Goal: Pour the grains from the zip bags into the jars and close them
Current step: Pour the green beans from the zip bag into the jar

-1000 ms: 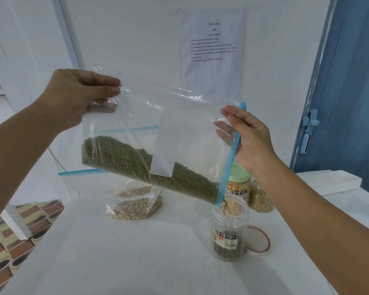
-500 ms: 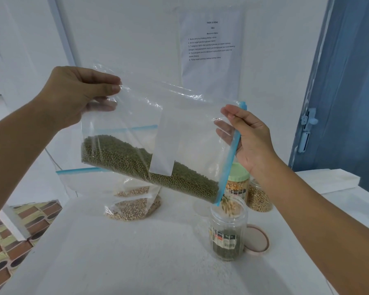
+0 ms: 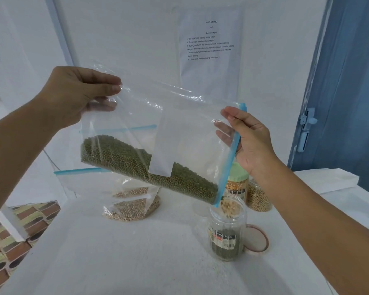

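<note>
The person is tipping a clear zip bag [image 3: 149, 133] of green grains [image 3: 136, 165] over an open jar [image 3: 227, 226] near the desk's [image 3: 126, 252] right edge. The left hand [image 3: 73, 94] is pinching the bag's raised closed corner between thumb and curled fingers; the right hand [image 3: 251, 141] is gripping the blue zip edge [image 3: 228, 165], fingers curled round it, holding the mouth's low corner just above the jar's rim. Compared with a second ago, the bag is sitting at nearly the same slant and the grains are bunching a little more toward the low corner — the pour is only creeping along. A shallow layer of green is lying in the jar's bottom, so most of the load is remaining in the bag, and a steeper tilt or a shake is probably needed. The jar's lid [image 3: 257, 239] is lying flat just beside it on the right, waiting for closing. Behind, toward the desk's back edge, a green-lidded jar [image 3: 237, 184], another filled jar [image 3: 259, 199] and a second bag of pale grains [image 3: 132, 205] are standing.
</note>
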